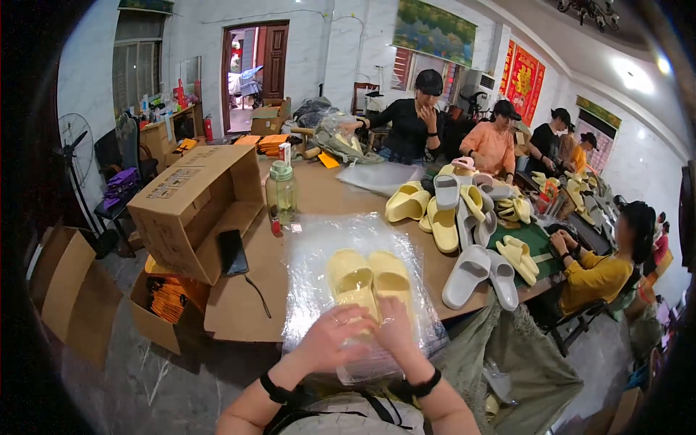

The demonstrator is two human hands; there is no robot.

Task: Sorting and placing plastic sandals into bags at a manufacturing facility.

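A pair of pale yellow slippers (350, 279) lies side by side, toes away from me, on a stack of clear plastic bags (308, 254). Glints run across them, but I cannot tell whether they are fully inside a bag. My left hand (335, 339) is over the left slipper's heel, its fingers loosely stretched and apart. Close beside it, my right hand (395, 328) reaches the heel end of the right slipper. Its fingertips meet the slipper or the film there, and whether they pinch anything is unclear. Dark bands circle both my wrists.
An open cardboard box (196, 188), a phone (232, 252) and a green bottle (281, 192) stand at left. Yellow and grey slippers (467, 275) pile up at right. A co-worker in yellow (598, 279) sits beyond them; others work farther back. Green cloth (500, 355) hangs off the table.
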